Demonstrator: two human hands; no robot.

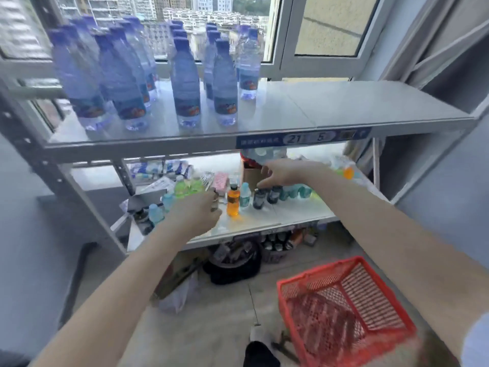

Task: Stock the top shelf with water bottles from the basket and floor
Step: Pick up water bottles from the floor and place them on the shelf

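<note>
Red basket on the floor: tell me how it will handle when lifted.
The red basket looks light: thin open mesh, seemingly empty. Its walls may flex when gripped. Wide and flat-bottomed, it should not tip.

Water bottles [185,83], far left: clear, blue-tinted; blue caps; blue labels with orange-red mark.
Top shelf [344,107]: pale grey-white.
Label strip [304,139] on its near edge: blue, white digits.
Orange bottle [233,205] on lower shelf: orange, dark cap.
Green bottles [185,188] to its left: bright lime.
Pink box [221,181] behind: pale pink.
Teal bottle [244,197] to right: pale teal.
Dark bottles [258,200] further right: near black.
Basket [344,308], near right: red, lattice mesh.
Floor [225,313]: grey-beige.
</note>
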